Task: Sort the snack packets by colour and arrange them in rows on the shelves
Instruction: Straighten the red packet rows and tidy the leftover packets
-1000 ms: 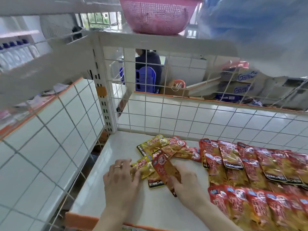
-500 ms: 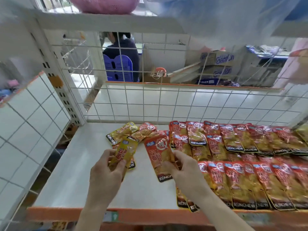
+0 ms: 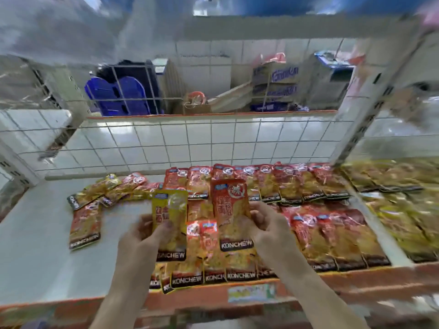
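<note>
Nearest us, we are pinching a yellow packet upright in our left hand, thumb curled over its front. We are gripping a red packet upright in our right hand, both held over the red rows lying on the white shelf. At nine o'clock from our hands a lone red packet is lying flat, at ten o'clock a loose mixed pile is sitting, at three o'clock yellow rows are blurring, and at twelve o'clock the wire grid is standing farthest.
</note>
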